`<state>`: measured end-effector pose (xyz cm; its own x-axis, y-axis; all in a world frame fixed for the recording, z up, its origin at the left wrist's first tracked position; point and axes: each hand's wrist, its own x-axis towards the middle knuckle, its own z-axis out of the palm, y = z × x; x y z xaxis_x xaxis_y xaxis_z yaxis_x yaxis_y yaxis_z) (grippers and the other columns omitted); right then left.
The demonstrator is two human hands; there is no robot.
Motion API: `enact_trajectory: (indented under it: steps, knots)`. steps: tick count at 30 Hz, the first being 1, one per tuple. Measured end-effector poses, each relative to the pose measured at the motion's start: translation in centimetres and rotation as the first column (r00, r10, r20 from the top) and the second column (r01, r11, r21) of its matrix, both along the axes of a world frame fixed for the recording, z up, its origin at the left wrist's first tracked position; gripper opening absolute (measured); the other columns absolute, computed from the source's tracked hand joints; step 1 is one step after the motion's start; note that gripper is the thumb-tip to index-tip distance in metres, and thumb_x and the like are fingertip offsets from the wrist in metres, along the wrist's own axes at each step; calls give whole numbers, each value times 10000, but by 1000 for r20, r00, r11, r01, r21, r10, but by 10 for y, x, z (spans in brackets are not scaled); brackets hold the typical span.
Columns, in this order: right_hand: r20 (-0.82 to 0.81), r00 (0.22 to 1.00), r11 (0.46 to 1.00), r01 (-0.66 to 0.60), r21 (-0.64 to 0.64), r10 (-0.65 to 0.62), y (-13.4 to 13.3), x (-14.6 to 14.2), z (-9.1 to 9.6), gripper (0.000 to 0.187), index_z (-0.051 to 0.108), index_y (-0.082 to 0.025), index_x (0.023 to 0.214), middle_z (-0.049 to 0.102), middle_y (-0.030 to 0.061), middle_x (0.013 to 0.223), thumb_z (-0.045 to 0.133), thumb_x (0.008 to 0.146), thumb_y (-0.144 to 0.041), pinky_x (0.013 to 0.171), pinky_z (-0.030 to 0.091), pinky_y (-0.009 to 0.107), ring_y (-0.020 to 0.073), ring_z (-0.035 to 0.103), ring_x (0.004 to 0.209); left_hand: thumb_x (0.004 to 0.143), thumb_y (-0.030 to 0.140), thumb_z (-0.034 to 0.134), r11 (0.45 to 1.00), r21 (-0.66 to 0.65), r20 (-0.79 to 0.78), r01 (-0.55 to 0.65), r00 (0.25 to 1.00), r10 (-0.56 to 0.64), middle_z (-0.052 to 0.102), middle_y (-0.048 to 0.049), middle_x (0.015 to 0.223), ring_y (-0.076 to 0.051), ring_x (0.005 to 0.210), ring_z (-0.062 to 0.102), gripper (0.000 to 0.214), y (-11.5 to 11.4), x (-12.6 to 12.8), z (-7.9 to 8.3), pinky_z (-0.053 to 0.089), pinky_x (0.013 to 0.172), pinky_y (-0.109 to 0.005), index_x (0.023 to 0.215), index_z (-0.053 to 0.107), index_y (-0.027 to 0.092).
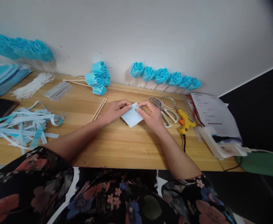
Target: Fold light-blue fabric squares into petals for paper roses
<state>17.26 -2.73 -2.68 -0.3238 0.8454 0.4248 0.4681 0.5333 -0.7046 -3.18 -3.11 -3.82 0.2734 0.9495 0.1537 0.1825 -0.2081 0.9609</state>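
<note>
A pale blue square of thin sheet material [132,119] lies corner-down between my hands, over the wooden table. My left hand [117,110] pinches its upper left side between thumb and fingers. On the upper right side, my right hand [150,115] grips it the same way, with its thumb and fingertips close to those of the left. Just left of my left hand, two thin wooden sticks [99,109] lie side by side. Scissors with white handles [170,115] rest right beside my right hand, partly hidden by it.
A yellow glue gun [186,121], a power strip [212,141] and a printed sheet [214,112] are at the right. Blue paper-like flowers [161,76] on sticks lean along the wall. At the left lie cut strips [33,123], grey wires [58,90], white cords [35,84] and stacked face masks [5,77].
</note>
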Motion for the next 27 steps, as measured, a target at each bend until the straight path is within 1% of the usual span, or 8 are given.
enact_trajectory:
  steps: [3, 6, 10, 13, 15, 20, 24, 27]
  knots:
    - [4, 999, 999, -36, 7, 36, 1, 1, -1, 89, 655, -260, 912, 736, 16, 975, 650, 900, -348, 901, 506, 401, 222, 673, 961, 833, 494, 639, 999, -41, 65, -15, 998, 17, 634, -15, 744, -128, 651, 527, 332, 1, 0, -2, 397, 580, -241, 801, 656, 164]
    - [10, 998, 998, -62, 27, 62, 2, 1, -1, 83, 646, -266, 914, 739, 23, 1040, 649, 905, -348, 943, 492, 424, 235, 666, 1033, 817, 479, 666, 996, -71, 72, -63, 995, 68, 654, -13, 735, -128, 650, 540, 318, 1, 0, 0, 401, 577, -243, 791, 684, 163]
    - [14, 995, 991, -99, 85, 98, 2, 1, 2, 65, 636, -265, 900, 739, 27, 1090, 650, 908, -328, 967, 482, 434, 234, 661, 1052, 805, 487, 689, 990, -87, 75, -109, 990, 115, 698, -28, 762, -141, 670, 578, 335, 2, -2, 0, 420, 596, -257, 813, 729, 154]
    - [3, 995, 989, -102, 109, 102, 1, 1, 4, 47, 632, -265, 909, 741, 27, 1096, 642, 916, -310, 969, 481, 432, 229, 662, 1056, 786, 497, 710, 995, -72, 83, -71, 994, 77, 742, -51, 844, -160, 733, 621, 349, 3, -1, -3, 456, 649, -267, 827, 751, 153]
    - [-7, 996, 991, -84, 104, 85, 1, 0, 4, 46, 634, -262, 911, 746, 24, 1071, 641, 916, -308, 956, 485, 425, 225, 668, 1036, 783, 509, 707, 997, -67, 88, -41, 995, 47, 748, -55, 853, -162, 736, 626, 360, 4, -1, -5, 461, 648, -265, 827, 754, 154]
    - [-19, 1000, 996, -18, 87, 20, 1, 0, 0, 60, 659, -244, 894, 742, 11, 937, 659, 899, -304, 861, 505, 374, 206, 675, 914, 793, 515, 686, 998, -66, 92, -8, 996, 14, 718, -37, 785, -136, 672, 587, 376, 3, 0, -8, 429, 595, -242, 841, 749, 147]
    - [-21, 1000, 998, 12, 58, -11, 1, 0, -1, 59, 670, -242, 886, 737, 7, 919, 666, 886, -301, 845, 506, 361, 196, 668, 879, 812, 514, 668, 999, -50, 86, -2, 996, 7, 690, -23, 752, -123, 644, 560, 369, 2, 0, -8, 403, 562, -230, 821, 729, 150]
    - [-22, 999, 998, 27, 54, -26, 1, 0, 0, 62, 671, -242, 877, 738, 7, 917, 669, 879, -304, 848, 507, 363, 195, 666, 872, 856, 528, 626, 999, -41, 47, 2, 999, 0, 664, -15, 704, -120, 623, 545, 390, 0, 0, -5, 385, 543, -228, 790, 710, 153]
